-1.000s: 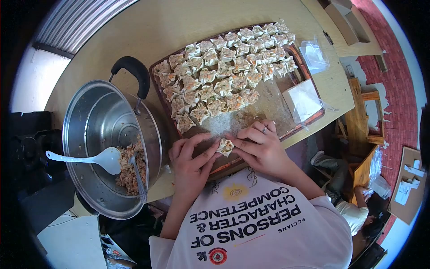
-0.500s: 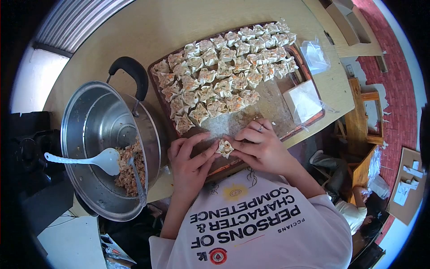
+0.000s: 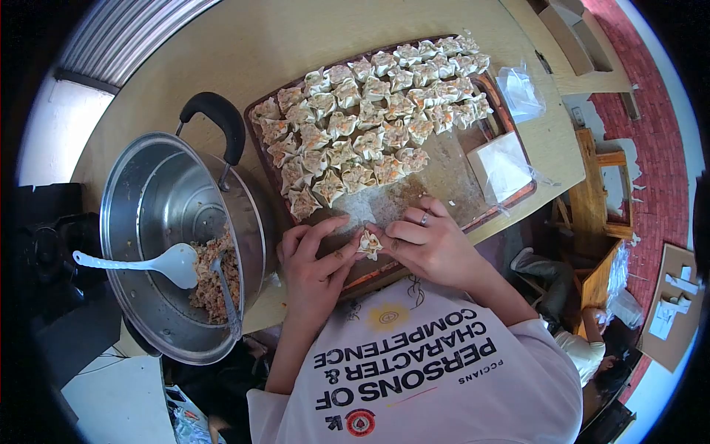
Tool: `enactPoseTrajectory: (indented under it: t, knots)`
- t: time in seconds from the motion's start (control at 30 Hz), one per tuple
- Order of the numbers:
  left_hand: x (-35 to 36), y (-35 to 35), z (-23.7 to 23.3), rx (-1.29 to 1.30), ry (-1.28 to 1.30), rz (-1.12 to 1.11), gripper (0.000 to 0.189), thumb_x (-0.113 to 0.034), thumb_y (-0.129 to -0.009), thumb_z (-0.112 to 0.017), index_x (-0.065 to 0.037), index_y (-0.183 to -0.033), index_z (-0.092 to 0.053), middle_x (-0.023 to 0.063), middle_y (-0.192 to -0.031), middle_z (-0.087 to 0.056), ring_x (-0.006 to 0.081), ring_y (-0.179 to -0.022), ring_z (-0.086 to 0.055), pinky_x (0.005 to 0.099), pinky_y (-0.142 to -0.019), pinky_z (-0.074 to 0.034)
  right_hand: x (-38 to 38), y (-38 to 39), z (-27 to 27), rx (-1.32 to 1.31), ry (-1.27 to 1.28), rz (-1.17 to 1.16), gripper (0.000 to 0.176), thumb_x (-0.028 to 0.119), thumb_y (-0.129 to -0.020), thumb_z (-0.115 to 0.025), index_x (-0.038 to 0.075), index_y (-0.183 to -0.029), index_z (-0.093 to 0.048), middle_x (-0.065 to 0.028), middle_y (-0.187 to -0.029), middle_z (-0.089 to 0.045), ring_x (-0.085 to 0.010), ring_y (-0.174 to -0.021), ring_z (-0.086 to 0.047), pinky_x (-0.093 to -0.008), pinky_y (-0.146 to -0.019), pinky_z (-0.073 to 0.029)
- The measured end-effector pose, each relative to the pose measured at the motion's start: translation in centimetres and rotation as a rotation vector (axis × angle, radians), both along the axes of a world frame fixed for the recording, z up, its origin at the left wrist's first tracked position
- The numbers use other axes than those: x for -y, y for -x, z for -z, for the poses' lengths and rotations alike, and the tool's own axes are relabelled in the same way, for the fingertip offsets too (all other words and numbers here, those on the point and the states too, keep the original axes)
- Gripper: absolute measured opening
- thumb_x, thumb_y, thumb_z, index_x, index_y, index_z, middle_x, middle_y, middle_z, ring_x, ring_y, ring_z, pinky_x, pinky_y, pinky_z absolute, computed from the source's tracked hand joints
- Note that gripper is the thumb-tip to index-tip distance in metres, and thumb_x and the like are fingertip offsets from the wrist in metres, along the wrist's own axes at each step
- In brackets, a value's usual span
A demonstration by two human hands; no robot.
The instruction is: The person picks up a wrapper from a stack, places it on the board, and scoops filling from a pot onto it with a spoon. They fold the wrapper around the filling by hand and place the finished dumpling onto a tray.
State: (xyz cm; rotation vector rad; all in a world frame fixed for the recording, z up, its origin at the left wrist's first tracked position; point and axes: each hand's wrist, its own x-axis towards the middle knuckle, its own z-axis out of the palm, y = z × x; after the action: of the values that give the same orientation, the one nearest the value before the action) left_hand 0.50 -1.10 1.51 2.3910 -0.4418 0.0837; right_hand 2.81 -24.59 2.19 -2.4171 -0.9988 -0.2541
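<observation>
A small open-topped dumpling (image 3: 370,243) with a pleated pale wrapper is pinched between my two hands, above the near edge of the tray. My left hand (image 3: 312,263) grips it from the left with thumb and fingertips. From the right, my right hand (image 3: 430,240), with a ring on one finger, presses its fingertips against the wrapper. Beyond my hands, rows of filled dumplings (image 3: 357,176) cover much of the brown-rimmed tray (image 3: 444,189). A stack of square white wrappers (image 3: 500,167) in plastic lies at the tray's right side.
Left of the tray stands a large steel pot (image 3: 163,318) with ground filling (image 3: 214,296), a white ladle (image 3: 174,267) and a metal spoon (image 3: 228,303). Its black handle (image 3: 222,122) sticks up near the tray. A plastic bag (image 3: 521,92) lies at the right. Another person (image 3: 577,348) is at lower right.
My right fingers have shifted slightly around the dumpling, and its wrapper looks drawn in more tightly. My left hand has hardly moved.
</observation>
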Motion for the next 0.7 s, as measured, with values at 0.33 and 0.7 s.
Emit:
enactPoseTrajectory:
  t: [0.33,0.7]
  knots:
    - [-0.2,1.8,-0.8,0.018,0.033,-0.037,0.033,-0.016,-0.082,-0.084,-0.016,-0.115,-0.081,-0.0023,-0.129,-0.068,0.0263,-0.113,-0.053,0.0386,-0.1,-0.042,1.6,-1.0,-1.0,-0.079,-0.149,0.152,0.03,0.016,-0.085,-0.079,0.009,-0.114,-0.077,-0.0002,-0.095,-0.061,-0.0173,-0.089,-0.062,-0.0341,-0.085,-0.044]
    - [0.6,-0.6,-0.7,0.031,-0.025,0.022,0.04,-0.012,-0.087,-0.078,-0.02,-0.126,-0.078,0.0008,-0.133,-0.064,0.028,-0.111,-0.055,0.039,-0.099,-0.045,0.3,1.7,-0.1,-0.046,-0.057,0.245,0.039,0.02,-0.081,-0.085,0.011,-0.118,-0.077,0.0019,-0.093,-0.058,-0.0172,-0.083,-0.059,-0.0352,-0.079,-0.039]
